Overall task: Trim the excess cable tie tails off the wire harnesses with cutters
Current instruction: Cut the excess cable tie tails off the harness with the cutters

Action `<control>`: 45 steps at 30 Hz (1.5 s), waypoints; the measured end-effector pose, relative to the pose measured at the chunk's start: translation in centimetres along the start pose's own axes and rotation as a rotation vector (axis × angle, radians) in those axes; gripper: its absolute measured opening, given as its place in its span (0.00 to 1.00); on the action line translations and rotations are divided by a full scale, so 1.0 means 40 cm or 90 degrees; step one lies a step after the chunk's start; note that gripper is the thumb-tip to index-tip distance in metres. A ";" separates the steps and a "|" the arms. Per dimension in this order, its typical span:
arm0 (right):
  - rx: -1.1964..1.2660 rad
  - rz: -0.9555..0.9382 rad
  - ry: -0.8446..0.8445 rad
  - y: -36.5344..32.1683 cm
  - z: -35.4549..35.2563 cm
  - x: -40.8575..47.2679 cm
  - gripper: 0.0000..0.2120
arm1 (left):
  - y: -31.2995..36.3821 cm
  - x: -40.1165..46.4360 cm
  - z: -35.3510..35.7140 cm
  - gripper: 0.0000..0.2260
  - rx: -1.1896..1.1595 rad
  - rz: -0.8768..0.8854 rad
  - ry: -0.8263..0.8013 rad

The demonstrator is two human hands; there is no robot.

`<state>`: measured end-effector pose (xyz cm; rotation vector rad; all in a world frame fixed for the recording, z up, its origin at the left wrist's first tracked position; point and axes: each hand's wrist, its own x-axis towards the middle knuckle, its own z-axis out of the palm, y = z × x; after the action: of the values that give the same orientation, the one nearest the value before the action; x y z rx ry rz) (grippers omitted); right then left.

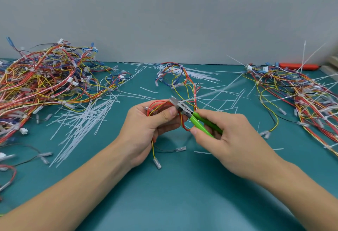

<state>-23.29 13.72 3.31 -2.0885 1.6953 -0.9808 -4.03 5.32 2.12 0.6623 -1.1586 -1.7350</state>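
My left hand [146, 130] grips a bundle of red, yellow and black wires of one harness [186, 84], which trails away to the table's middle back. My right hand [225, 139] holds green-handled cutters [196, 119], whose metal jaws [180, 105] sit at the bundle just above my left thumb. A white cable tie tail [214, 91], blurred, sticks out to the upper right from the jaws.
A big heap of harnesses [45, 80] fills the left of the teal table [173, 185]. Another heap [301, 95], with long tie tails sticking up, lies on the right. Cut white tails [80, 121] are scattered across the middle. An orange tool [300, 66] lies at the back right.
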 end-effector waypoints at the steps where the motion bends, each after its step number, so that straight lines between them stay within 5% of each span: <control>1: -0.001 0.001 -0.002 0.002 -0.002 0.000 0.12 | 0.000 0.000 0.000 0.11 0.001 -0.003 0.003; 14: 0.020 0.057 -0.024 -0.012 0.015 -0.012 0.24 | -0.002 -0.003 0.002 0.07 0.003 -0.003 -0.016; 28: 0.005 0.042 0.029 -0.011 0.030 -0.009 0.12 | -0.003 -0.001 -0.003 0.08 0.020 0.000 -0.017; 45: 0.102 0.111 0.042 0.002 0.024 -0.008 0.14 | -0.001 -0.004 0.005 0.15 -0.014 -0.052 0.009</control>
<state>-22.73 13.81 2.45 -1.7939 1.7351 -1.1013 -4.13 5.53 2.17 0.7170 -1.1151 -1.8066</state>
